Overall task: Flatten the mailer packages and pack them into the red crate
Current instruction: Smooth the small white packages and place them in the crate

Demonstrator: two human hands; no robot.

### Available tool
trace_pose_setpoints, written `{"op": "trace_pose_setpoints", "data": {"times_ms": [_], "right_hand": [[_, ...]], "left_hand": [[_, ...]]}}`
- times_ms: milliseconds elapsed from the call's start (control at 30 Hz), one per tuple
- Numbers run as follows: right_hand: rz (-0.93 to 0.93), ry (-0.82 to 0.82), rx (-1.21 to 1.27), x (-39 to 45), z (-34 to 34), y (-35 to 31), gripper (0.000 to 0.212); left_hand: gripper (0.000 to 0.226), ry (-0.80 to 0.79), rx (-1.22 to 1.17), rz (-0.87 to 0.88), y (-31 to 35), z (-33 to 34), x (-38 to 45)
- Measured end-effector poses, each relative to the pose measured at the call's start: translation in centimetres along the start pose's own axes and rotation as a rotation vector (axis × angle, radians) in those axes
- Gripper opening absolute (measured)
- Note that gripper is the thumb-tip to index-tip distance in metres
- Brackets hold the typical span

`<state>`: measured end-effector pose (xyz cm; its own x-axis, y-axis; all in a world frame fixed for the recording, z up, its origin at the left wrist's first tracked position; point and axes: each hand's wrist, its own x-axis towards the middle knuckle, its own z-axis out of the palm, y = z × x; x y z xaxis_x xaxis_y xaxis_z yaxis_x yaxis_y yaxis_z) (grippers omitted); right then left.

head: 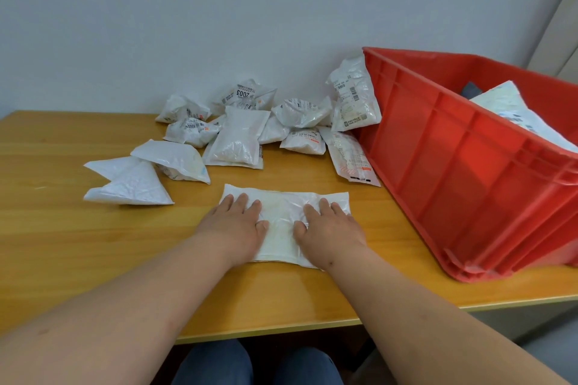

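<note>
A white mailer package (283,212) lies flat on the wooden table (62,228) in front of me. My left hand (236,222) presses on its left half with straight fingers. My right hand (328,225) presses on its right half the same way. Behind it lies a pile of several puffy white mailers (237,137), some with barcode labels. The red crate (453,166) stands at the right, with a white mailer (513,112) lying inside it.
One labelled mailer (355,97) leans upright against the crate's left wall, another (352,156) lies flat at its foot. Two white mailers (131,184) sit left of the flat package. A grey wall rises behind the table. The table's front edge is near my knees.
</note>
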<state>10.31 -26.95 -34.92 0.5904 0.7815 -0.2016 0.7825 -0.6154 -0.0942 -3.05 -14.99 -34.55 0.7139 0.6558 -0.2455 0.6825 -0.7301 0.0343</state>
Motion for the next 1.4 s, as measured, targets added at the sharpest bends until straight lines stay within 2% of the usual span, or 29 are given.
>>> {"op": "trace_pose_setpoints", "data": {"times_ms": [133, 233, 333, 467, 533, 600, 733, 967, 1100, 1167, 1267, 1400], "right_hand": [[-0.078, 0.066, 0.058, -0.4, -0.8, 0.3, 0.059], [-0.130, 0.033, 0.093, -0.8, -0.7, 0.7, 0.056], [-0.112, -0.012, 0.007, -1.0, -1.9, 0.8, 0.055], [-0.164, 0.057, -0.059, -1.5, -3.2, 0.7, 0.052], [-0.244, 0.089, -0.014, -1.8, -2.6, 0.9, 0.056], [-0.306, 0.058, 0.072, -1.9, -1.7, 1.2, 0.064], [-0.335, 0.009, 0.064, -1.5, -0.5, 1.8, 0.073], [-0.282, -0.002, -0.030, -1.2, -1.7, 0.6, 0.070], [-0.262, 0.005, -0.033, -0.7, -3.6, -0.2, 0.055], [-0.279, -0.007, -0.003, -0.7, -3.0, -0.3, 0.062], [-0.311, -0.034, -0.044, -1.0, -1.4, -0.1, 0.068], [-0.313, 0.035, -0.093, -0.8, -1.9, -0.8, 0.060]], "left_hand": [[0.054, 0.232, 0.010, 0.106, 1.5, -0.4, -1.6], [0.063, 0.121, 0.005, 0.207, 1.9, -0.5, -1.9], [0.066, 0.041, 0.088, 0.234, 1.2, -1.5, -1.2], [0.059, 0.204, 0.158, 0.242, 0.3, -2.5, -0.5], [0.054, 0.228, 0.078, 0.222, 0.0, -1.7, -0.3], [0.051, 0.165, -0.038, 0.225, 0.0, -0.7, -0.4], [0.078, -0.012, 0.027, 0.241, -0.2, 0.7, -0.5], [0.084, -0.050, 0.062, 0.244, 0.2, 0.1, -0.5], [0.119, -0.213, -0.018, 0.239, -0.9, -1.2, -0.8], [0.132, -0.253, 0.014, 0.237, -1.2, -1.0, -1.0], [0.132, -0.264, 0.059, 0.233, -1.0, -0.8, -1.1], [0.130, -0.281, 0.114, 0.223, -0.5, -1.7, -1.1]]}}
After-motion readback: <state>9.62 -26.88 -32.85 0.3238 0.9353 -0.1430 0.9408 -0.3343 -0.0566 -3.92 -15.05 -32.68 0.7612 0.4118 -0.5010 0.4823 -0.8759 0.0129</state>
